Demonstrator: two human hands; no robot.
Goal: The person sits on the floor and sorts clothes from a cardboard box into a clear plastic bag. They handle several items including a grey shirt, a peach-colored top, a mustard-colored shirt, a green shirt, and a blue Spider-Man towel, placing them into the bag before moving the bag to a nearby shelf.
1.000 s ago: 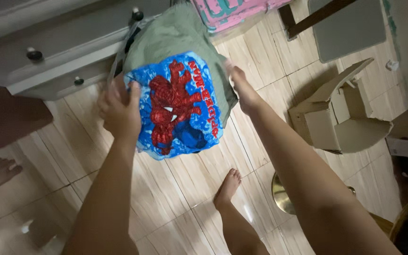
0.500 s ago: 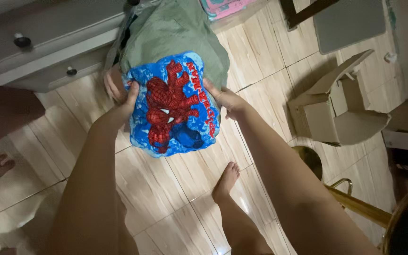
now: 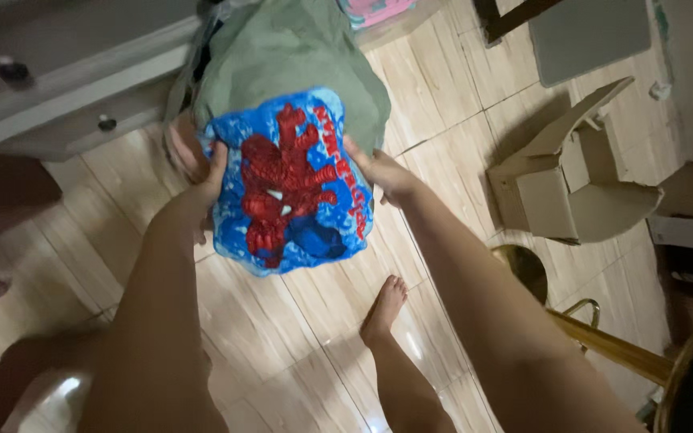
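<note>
From the head view, I have my left hand (image 3: 198, 172) and right hand (image 3: 382, 172) clamped on opposite edges of the blue printed cloth (image 3: 290, 184), held over the wood floor (image 3: 298, 321) with a green garment (image 3: 290, 56) behind. It looks soft and light; I judge edge pinches best.

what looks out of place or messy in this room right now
The cardboard box on the tiled floor lies tipped, flaps hanging open and bent. Both hands, left hand and right hand, grip a blue printed pillow with green cloth bunched behind it. Nothing looks spilled.
</note>
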